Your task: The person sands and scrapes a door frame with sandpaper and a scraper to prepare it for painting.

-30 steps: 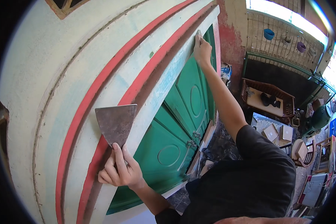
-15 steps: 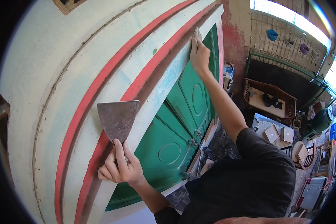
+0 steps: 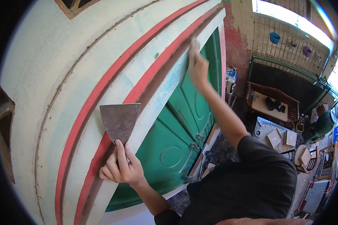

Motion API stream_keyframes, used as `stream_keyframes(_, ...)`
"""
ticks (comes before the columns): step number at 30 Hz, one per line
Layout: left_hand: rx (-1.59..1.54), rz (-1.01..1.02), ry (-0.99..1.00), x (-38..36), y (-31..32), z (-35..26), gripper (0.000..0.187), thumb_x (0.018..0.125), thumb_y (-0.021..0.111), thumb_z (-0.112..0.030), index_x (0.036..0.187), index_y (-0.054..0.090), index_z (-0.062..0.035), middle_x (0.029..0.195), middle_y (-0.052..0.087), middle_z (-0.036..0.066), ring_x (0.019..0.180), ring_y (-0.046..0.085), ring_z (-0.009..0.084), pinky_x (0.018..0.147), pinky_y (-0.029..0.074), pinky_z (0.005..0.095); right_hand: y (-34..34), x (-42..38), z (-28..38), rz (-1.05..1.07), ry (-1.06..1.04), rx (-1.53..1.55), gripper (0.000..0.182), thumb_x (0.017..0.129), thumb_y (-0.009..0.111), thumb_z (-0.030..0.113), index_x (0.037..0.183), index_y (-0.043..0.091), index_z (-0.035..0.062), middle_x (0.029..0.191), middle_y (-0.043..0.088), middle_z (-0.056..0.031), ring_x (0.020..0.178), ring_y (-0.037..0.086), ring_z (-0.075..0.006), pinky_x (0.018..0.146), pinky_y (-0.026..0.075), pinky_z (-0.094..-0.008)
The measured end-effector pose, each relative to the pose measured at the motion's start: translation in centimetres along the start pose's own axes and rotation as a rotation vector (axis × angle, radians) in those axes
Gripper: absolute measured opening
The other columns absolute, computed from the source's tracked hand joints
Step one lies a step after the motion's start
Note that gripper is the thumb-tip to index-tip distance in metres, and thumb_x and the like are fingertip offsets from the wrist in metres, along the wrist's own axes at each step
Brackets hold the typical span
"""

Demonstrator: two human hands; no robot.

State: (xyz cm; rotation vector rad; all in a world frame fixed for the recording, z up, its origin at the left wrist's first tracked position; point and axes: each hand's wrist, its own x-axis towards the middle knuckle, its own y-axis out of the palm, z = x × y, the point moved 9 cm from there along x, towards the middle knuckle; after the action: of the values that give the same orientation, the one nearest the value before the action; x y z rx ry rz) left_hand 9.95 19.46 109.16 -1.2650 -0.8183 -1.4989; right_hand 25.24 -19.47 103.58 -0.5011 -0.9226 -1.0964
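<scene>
A wide flat metal scraper blade (image 3: 121, 120) is pinched between the thumb and fingers of my left hand (image 3: 122, 165), blade up, in front of the red and white bands of the wall. Farther up, my right hand (image 3: 198, 67) is against the white door frame band (image 3: 171, 80), beside a red stripe (image 3: 154, 69). Its fingers are pressed around something small and greyish at the fingertips, blurred by motion. Below the band stands a green double door (image 3: 172, 146) with metal handles.
Wall openings (image 3: 73, 7) lie at the upper left and left edge. To the right are a wooden bench (image 3: 272, 103), a table with boxes (image 3: 264, 125), chairs (image 3: 308, 159), a green container (image 3: 326, 120) and hanging pots (image 3: 275, 37).
My right hand has moved slightly down and left along the white band and is now blurred. My left hand still holds the scraper in nearly the same place. The view has shifted slightly.
</scene>
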Motion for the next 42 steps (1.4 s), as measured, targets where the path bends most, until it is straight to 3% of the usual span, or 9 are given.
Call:
stream_keyframes(5, 0.018, 0.021, -0.030, -0.4, 0.4, 0.2, 0.024, 0.092, 0.082, -0.032, 0.112, 0.084, -0.0186, 0.086, 0.072, -0.009, 0.073, 0.046, 0.0169, 0.078, 0.032, 0.0376, 0.2, -8.8, 5.8, 0.128, -0.192, 0.024, 0.047, 0.107, 0.053, 0.001, 0.152, 0.046, -0.0102, 0.157, 0.045, -0.0292, 0.148, 0.041, -0.0416, 0.120, 0.040, -0.0427)
stream_keyframes(12, 0.043, 0.040, -0.029, -0.1, 0.1, 0.2, 0.024, 0.092, 0.082, -0.033, 0.111, 0.084, -0.0189, 0.086, 0.072, -0.009, 0.074, 0.048, 0.0159, 0.080, 0.031, 0.0374, 0.4, 2.3, -8.8, 0.075, 0.299, -0.067, 0.049, 0.113, 0.045, 0.021, 0.153, 0.046, -0.0066, 0.149, 0.051, -0.0309, 0.143, 0.049, -0.0361, 0.117, 0.044, -0.0407)
stream_keyframes(19, 0.030, 0.035, -0.073, -0.6, 0.4, 0.3, 0.025, 0.092, 0.082, -0.033, 0.113, 0.084, -0.0186, 0.085, 0.072, -0.009, 0.074, 0.049, 0.0156, 0.079, 0.031, 0.0371, -0.5, -6.2, 1.9, 0.063, -0.032, -0.085, 0.047, 0.113, 0.044, 0.018, 0.153, 0.045, -0.0060, 0.152, 0.050, -0.0278, 0.142, 0.051, -0.0337, 0.115, 0.046, -0.0371)
stream_keyframes(23, 0.040, 0.045, -0.078, -0.7, 0.6, 0.5, 0.025, 0.092, 0.082, -0.033, 0.113, 0.084, -0.0184, 0.085, 0.072, -0.008, 0.074, 0.049, 0.0158, 0.079, 0.031, 0.0373, 0.4, 2.3, -6.4, 0.159, 0.384, -0.081, 0.047, 0.113, 0.047, 0.021, 0.151, 0.048, -0.0064, 0.152, 0.052, -0.0248, 0.144, 0.049, -0.0319, 0.114, 0.047, -0.0363)
stream_keyframes(27, 0.020, 0.014, -0.057, -0.3, 0.2, 0.2, 0.025, 0.090, 0.084, -0.028, 0.112, 0.084, -0.0163, 0.084, 0.071, -0.007, 0.073, 0.049, 0.0164, 0.078, 0.033, 0.0366, 0.0, -1.0, -0.9, -0.028, 0.130, 0.018, 0.045, 0.111, 0.047, 0.013, 0.150, 0.048, -0.0086, 0.156, 0.045, -0.0295, 0.146, 0.047, -0.0345, 0.119, 0.040, -0.0358)
stream_keyframes(29, 0.018, 0.022, -0.055, -0.3, 0.3, 0.0, 0.025, 0.089, 0.085, -0.023, 0.113, 0.084, -0.0146, 0.082, 0.070, -0.006, 0.071, 0.049, 0.0169, 0.077, 0.034, 0.0359, 0.2, -7.2, 6.1, -0.002, -0.138, 0.044, 0.045, 0.105, 0.051, 0.003, 0.148, 0.050, -0.0121, 0.154, 0.045, -0.0356, 0.147, 0.046, -0.0401, 0.123, 0.037, -0.0390)
stream_keyframes(32, 0.011, 0.027, -0.068, -0.5, 0.3, 0.1, 0.025, 0.089, 0.085, -0.023, 0.112, 0.084, -0.0144, 0.085, 0.072, -0.005, 0.072, 0.049, 0.0173, 0.078, 0.035, 0.0359, 0.1, -15.5, 14.6, 0.269, -0.294, 0.242, 0.043, 0.100, 0.062, 0.003, 0.139, 0.056, -0.0131, 0.142, 0.054, -0.0409, 0.141, 0.048, -0.0565, 0.119, 0.036, -0.0655)
stream_keyframes(37, -0.007, 0.027, -0.052, -0.1, 0.1, 0.1, 0.026, 0.089, 0.085, -0.024, 0.113, 0.084, -0.0152, 0.085, 0.071, -0.006, 0.073, 0.049, 0.0176, 0.080, 0.035, 0.0361, 0.4, -9.3, 14.4, 0.232, -0.296, -0.010, 0.051, 0.097, 0.067, 0.004, 0.144, 0.054, -0.0115, 0.152, 0.051, -0.0342, 0.147, 0.043, -0.0531, 0.121, 0.029, -0.0671)
stream_keyframes(42, 0.010, 0.050, -0.097, -0.2, 0.3, 0.4, 0.025, 0.088, 0.086, -0.032, 0.110, 0.084, -0.0204, 0.088, 0.073, -0.010, 0.074, 0.049, 0.0162, 0.082, 0.035, 0.0369, 1.3, -15.9, 16.0, 0.225, -0.239, 0.186, 0.055, 0.095, 0.072, 0.012, 0.142, 0.056, -0.0101, 0.150, 0.054, -0.0319, 0.147, 0.043, -0.0510, 0.121, 0.027, -0.0702)
